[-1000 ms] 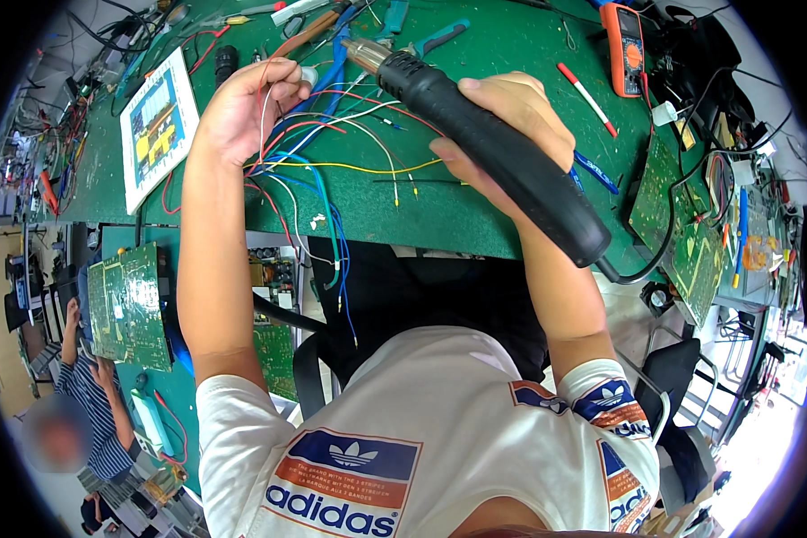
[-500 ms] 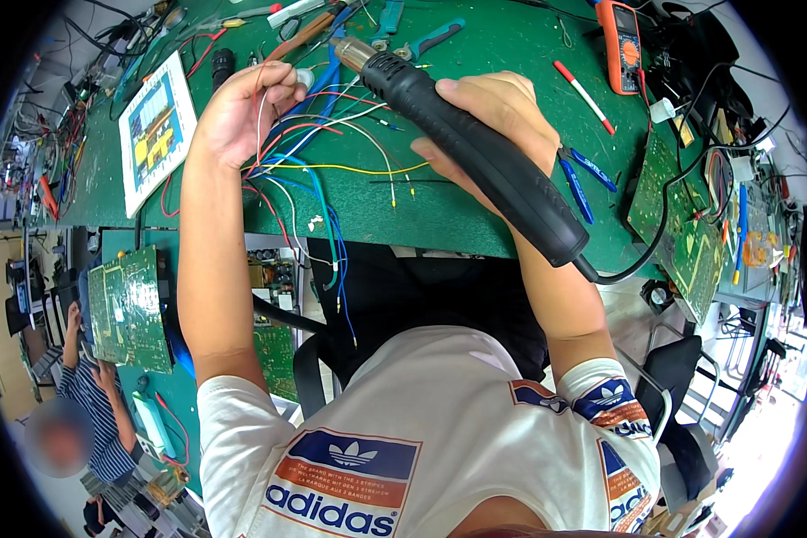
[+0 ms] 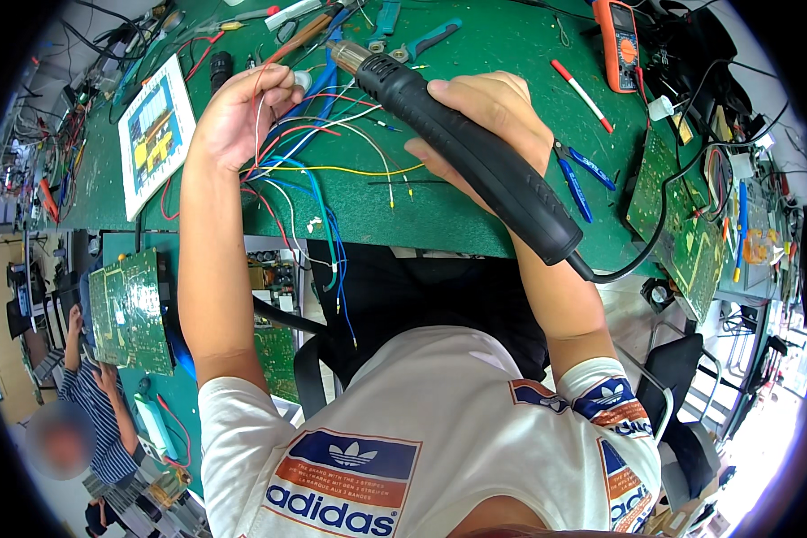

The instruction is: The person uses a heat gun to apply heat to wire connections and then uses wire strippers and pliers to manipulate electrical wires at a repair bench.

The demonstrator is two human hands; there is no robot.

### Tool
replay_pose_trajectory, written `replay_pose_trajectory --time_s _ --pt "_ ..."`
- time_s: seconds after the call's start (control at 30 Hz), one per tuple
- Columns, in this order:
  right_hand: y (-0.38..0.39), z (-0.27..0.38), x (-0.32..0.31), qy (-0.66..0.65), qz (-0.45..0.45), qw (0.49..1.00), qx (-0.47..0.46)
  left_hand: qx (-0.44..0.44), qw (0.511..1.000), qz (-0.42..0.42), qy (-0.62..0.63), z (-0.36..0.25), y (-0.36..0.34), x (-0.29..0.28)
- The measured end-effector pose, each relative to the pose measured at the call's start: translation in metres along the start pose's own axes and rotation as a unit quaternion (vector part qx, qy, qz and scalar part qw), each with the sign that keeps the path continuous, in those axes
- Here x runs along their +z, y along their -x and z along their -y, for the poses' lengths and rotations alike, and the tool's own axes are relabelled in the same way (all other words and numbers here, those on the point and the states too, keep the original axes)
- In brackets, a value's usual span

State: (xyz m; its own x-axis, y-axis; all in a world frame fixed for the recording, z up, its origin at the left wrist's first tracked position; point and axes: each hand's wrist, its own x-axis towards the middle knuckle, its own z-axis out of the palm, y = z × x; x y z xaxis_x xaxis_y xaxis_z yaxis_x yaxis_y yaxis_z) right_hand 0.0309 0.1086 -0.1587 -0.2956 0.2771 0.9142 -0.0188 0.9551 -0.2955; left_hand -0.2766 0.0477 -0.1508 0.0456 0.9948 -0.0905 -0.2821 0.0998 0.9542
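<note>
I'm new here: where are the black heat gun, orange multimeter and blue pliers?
Black heat gun (image 3: 468, 154): head view, body.
Orange multimeter (image 3: 628, 50): head view, dial.
Blue pliers (image 3: 575, 191): head view, one handle.

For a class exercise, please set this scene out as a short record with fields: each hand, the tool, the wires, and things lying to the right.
Right hand: gripping the black handheld tool
Tool: metal nozzle pointing toward the picture's upper left
Left hand: fingers curled beside loose wires; exact grip unclear
Wires: several colours, some hanging over the front edge of the green bench
To the right: red-and-white pen, blue-handled pliers, orange multimeter
</note>
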Motion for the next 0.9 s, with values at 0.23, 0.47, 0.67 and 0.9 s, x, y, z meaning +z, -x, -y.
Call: replay_pose_trajectory --time_s 0.23,0.47,0.67,0.9 --pt "-0.0002 -0.0004 -0.0007 0.008 0.0 1.0 0.001 -0.004 1.0 0.012 0.008 0.001 -0.0011 -0.0039" --pt "-0.0004 -0.0018 -0.0014 0.014 -0.002 1.0 0.001 0.0 1.0 0.007 0.013 0.0016 -0.0009 -0.0024" --pt "-0.0001 -0.0023 -0.0014 0.019 -0.003 1.0 0.003 0.001 1.0 0.009 0.012 0.0021 -0.0014 -0.0039" --pt "-0.0005 -0.0018 -0.0016 0.024 -0.003 1.0 0.003 0.005 1.0 -0.006 0.016 -0.0001 0.0 0.0026"
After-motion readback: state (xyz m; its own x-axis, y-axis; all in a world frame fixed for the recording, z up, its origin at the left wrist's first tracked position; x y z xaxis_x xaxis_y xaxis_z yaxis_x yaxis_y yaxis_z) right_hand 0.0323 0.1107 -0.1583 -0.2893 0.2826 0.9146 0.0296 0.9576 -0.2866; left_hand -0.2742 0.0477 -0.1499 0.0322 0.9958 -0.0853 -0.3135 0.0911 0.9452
